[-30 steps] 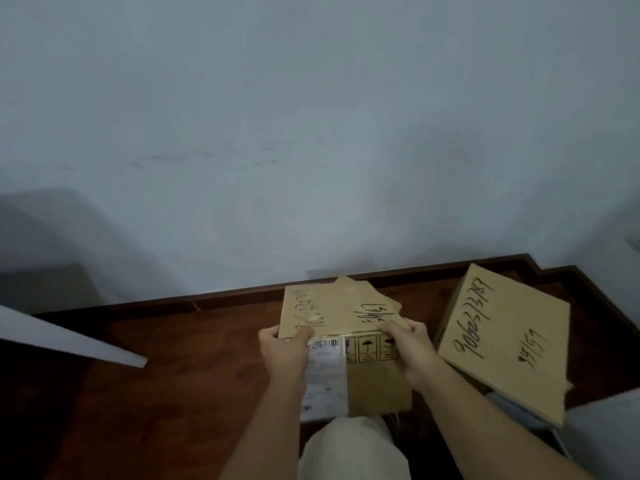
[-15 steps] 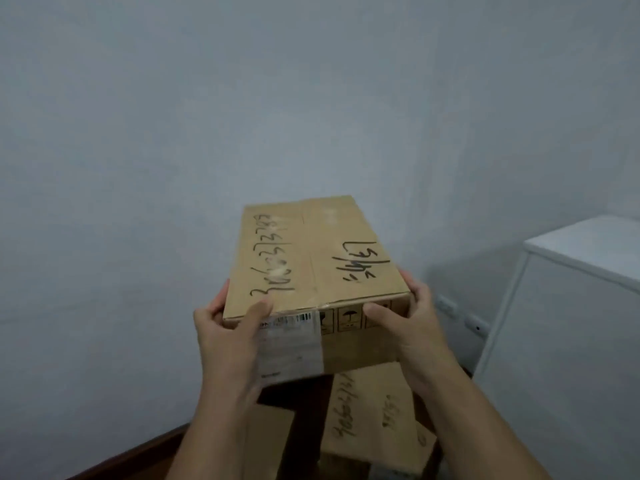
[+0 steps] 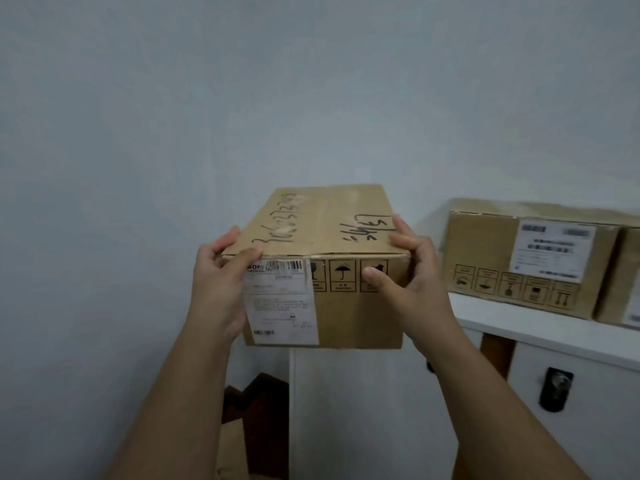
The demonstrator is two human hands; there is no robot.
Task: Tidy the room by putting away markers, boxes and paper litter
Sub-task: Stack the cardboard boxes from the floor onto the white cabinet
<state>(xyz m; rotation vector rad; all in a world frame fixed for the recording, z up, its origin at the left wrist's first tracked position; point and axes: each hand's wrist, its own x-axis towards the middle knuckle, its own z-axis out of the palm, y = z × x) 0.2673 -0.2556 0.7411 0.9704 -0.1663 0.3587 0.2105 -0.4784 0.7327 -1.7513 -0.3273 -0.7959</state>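
Against the pale grey-white wall (image 3: 173,133), listed largest to smallest.

White cabinet (image 3: 381,410), right of centre: flat top at chest height, dark handle (image 3: 555,389) on its front. Serves as the storage surface.

Stored brown cardboard carton with white shipping label (image 3: 526,261): rests on the cabinet top against the wall, a second carton (image 3: 623,278) touching its right end at the frame edge. Judged as boxes already put away, with bare cabinet top left in front of them.

Carried brown rectangular cardboard box with black handwritten numbers (image 3: 322,268): in the air, level, just left of the cabinet top and a little above it; white label on the near face. Held by both near upper corners, probably to keep it flat for sliding onto the cabinet.

Left hand (image 3: 221,282): fingers curled over the left top edge, thumb on top, gripping the box.

Right hand (image 3: 405,271): fingers wrapped round the right side, thumb pressed to the near face.

Change: half a second ago the box was lower and the cabinet top bare in view; the stored cartons now show, and the floor boxes have dropped out of sight.
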